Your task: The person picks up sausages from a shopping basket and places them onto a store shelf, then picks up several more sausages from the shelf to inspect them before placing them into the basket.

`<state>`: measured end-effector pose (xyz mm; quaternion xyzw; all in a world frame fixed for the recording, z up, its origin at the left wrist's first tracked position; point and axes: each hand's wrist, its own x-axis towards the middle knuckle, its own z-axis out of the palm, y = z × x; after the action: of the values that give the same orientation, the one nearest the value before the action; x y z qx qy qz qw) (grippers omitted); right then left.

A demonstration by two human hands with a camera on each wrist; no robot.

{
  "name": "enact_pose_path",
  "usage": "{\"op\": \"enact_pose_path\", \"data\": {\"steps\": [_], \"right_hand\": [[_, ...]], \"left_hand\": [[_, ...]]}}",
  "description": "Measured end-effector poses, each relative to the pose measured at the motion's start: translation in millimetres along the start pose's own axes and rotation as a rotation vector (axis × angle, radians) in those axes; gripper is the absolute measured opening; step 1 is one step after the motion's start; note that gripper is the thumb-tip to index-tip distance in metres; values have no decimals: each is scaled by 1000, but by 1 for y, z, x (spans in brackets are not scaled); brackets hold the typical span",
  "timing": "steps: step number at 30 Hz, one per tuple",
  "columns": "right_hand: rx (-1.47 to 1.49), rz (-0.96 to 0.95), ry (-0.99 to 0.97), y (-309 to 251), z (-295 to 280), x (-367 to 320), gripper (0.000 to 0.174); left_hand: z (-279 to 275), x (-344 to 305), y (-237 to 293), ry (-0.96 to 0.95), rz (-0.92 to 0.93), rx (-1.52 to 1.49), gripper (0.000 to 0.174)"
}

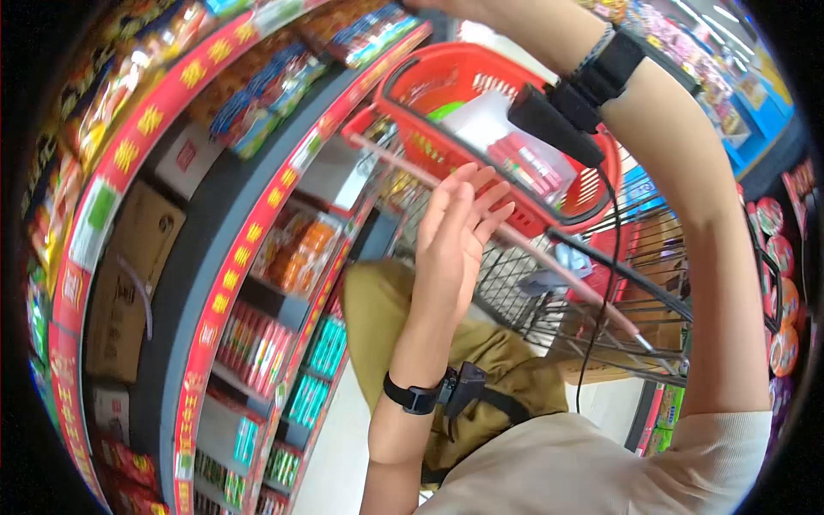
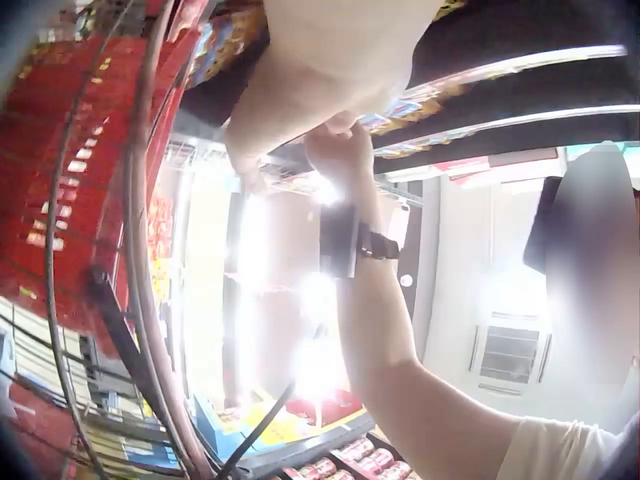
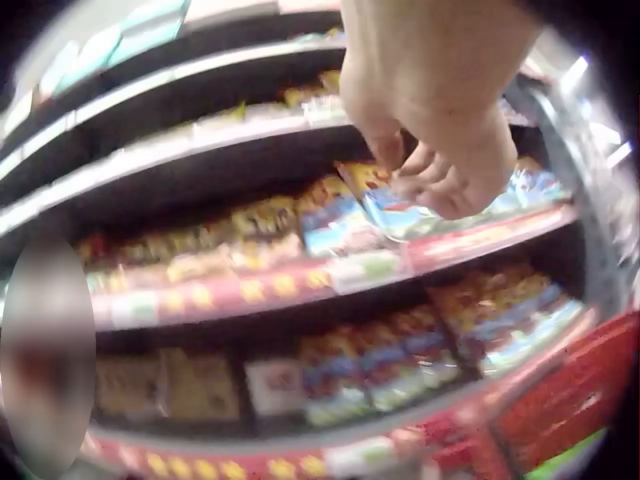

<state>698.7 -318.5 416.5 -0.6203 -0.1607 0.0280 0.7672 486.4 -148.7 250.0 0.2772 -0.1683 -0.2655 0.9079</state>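
Note:
In the head view my left hand (image 1: 455,227) is raised before the red basket (image 1: 421,146), its fingers loosely extended and holding nothing. The left wrist view shows this hand (image 2: 330,70) from close up, beside the cart. My right hand (image 1: 468,9) reaches to the shelf at the top edge of the head view, mostly cut off. In the right wrist view, the right hand (image 3: 440,150) has its fingers curled at the top of a blue-and-white snack bag (image 3: 400,220) and pinches it; the exact contact is partly hidden by the hand.
The basket rests on a wire shopping cart (image 1: 506,296) and holds a white bag and red-and-white packs (image 1: 532,167). Shelves with a red price rail (image 1: 227,283) run along the left, stocked with snack bags, a cardboard box (image 1: 133,283) and small packs. Round tubs stand at the right.

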Motion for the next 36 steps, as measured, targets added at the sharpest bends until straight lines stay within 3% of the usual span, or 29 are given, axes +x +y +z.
{"op": "enact_pose_path", "data": {"steps": [1, 2, 3, 5, 6, 7, 8, 9, 20, 24, 26, 28, 31, 32, 34, 35, 36], "right_hand": [[-124, 57, -351, 2, -22, 5, 30], [-782, -126, -182, 15, -53, -10, 23], [-1426, -313, 15, 24, -49, -54, 23], [-1574, 374, -174, 42, -57, -100, 35], [-1382, 703, -383, 64, -98, -106, 33], [-1315, 1020, -292, 110, -153, -120, 24], [-1467, 1198, -260, 113, -135, -134, 29], [-1474, 1230, -244, 120, -139, -149, 29], [-1294, 1176, 113, 191, -173, -212, 34], [-969, 1097, 273, 148, -173, -199, 36], [-741, 985, 269, 107, -165, -184, 28], [-376, 774, 320, 57, -103, -177, 23], [-410, 654, -68, 19, -19, -175, 31], [-452, 697, -117, 20, 8, -176, 31], [-511, 757, -447, 28, 55, -179, 28], [-500, 802, -541, 49, 71, -180, 28], [-388, 805, -630, 59, 95, -180, 28]], "left_hand": [[5, 9, -8, -33, -1, -5, 36], [4, 18, -20, -38, -18, -174, 38], [2, 26, -31, -39, -36, -342, 40], [-4, 35, -52, -1, -84, -373, 42], [-14, 36, -67, 2, -77, -373, 42], [-22, 37, -76, 9, -70, -373, 43], [-22, 35, -75, 5, -59, -369, 43], [-20, 33, -72, 11, -62, -387, 44], [-16, 28, -69, 3, -56, -266, 47], [-12, 25, -68, 4, -7, -138, 45], [-14, 26, -72, -1, 26, -139, 44], [-13, 25, -71, -1, 46, -124, 43], [-8, 12, -51, 45, 45, -89, 44], [-15, 6, -43, 63, 77, -90, 44], [-29, -12, -19, 130, 324, 116, 42], [-25, -25, -2, 352, 320, 35, 34], [-38, -41, 10, 399, 395, 133, 28]]}}
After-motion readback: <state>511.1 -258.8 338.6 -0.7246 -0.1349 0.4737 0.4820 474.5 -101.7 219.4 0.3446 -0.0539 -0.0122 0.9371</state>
